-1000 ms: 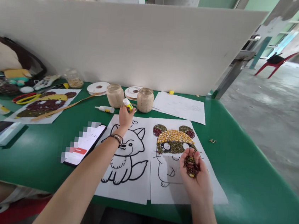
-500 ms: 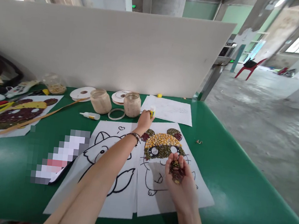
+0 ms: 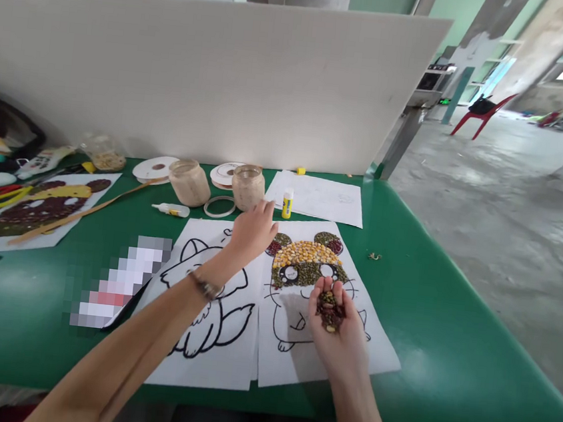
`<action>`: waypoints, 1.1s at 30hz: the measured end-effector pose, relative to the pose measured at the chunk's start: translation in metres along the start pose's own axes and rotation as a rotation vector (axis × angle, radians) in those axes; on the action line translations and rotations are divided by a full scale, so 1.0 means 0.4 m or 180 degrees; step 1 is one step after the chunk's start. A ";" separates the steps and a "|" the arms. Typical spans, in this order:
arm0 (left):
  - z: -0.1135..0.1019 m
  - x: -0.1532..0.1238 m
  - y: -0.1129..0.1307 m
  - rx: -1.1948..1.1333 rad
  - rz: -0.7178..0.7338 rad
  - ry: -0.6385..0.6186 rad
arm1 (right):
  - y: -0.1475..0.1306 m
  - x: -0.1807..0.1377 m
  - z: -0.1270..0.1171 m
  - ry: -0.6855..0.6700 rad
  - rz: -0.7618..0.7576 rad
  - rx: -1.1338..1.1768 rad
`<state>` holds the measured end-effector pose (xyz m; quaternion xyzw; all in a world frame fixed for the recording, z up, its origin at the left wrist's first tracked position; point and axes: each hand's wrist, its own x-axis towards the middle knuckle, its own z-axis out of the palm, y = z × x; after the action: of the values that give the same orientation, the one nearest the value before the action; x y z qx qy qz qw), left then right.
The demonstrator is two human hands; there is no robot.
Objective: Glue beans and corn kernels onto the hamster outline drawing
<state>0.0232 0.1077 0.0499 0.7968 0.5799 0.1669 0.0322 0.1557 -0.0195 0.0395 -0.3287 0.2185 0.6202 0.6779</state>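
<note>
My left hand (image 3: 254, 230), a bracelet on its wrist, hovers above the top of the fox outline sheet (image 3: 229, 373). Its fingers are apart and hold nothing visible. They are near an open, cloudy jar (image 3: 248, 189), but contact is unclear. To their right a yellow-and-white glue stick (image 3: 287, 203) stands upright. Palm up, my right hand (image 3: 345, 345) is cupped round mixed red and green beans (image 3: 331, 311). Beneath it lies an animal picture (image 3: 279, 372), whose head is covered with corn kernels (image 3: 301, 256) and green beans (image 3: 307, 275); its body is bare outline.
A second jar (image 3: 189, 183), ribbon spools (image 3: 154, 169), a ring (image 3: 219, 206) and a small glue bottle (image 3: 171, 209) line the back. A blurred phone-like object (image 3: 123, 281) lies left. A white board (image 3: 199, 81) closes off the far edge.
My left hand has let go of the glue stick, which now stands on the table, and has drawn back left. My right hand still cups the beans. The view has tilted down slightly.
</note>
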 end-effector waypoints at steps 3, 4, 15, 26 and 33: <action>-0.021 -0.118 -0.046 0.0111 0.0443 -0.0328 | 0.002 -0.001 0.000 -0.0064 -0.0004 -0.0069; -0.017 -0.150 -0.065 0.0155 0.0506 -0.0444 | -0.001 -0.003 0.000 -0.0084 -0.0033 -0.0105; 0.037 -0.220 -0.135 0.0431 0.0142 -0.0681 | -0.052 -0.037 0.030 -0.0346 -0.0697 0.0063; 0.051 -0.286 0.002 0.0373 0.0748 -0.1023 | -0.131 -0.037 0.061 -0.0492 -0.1231 -0.0059; 0.067 -0.242 0.002 0.0290 0.0970 -0.1106 | -0.132 -0.016 0.077 -0.0628 -0.1174 -0.0251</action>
<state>0.0058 0.0206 0.0027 0.8925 0.4455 0.0038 0.0700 0.2033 -0.0026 0.0746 -0.3271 0.0626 0.5228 0.7847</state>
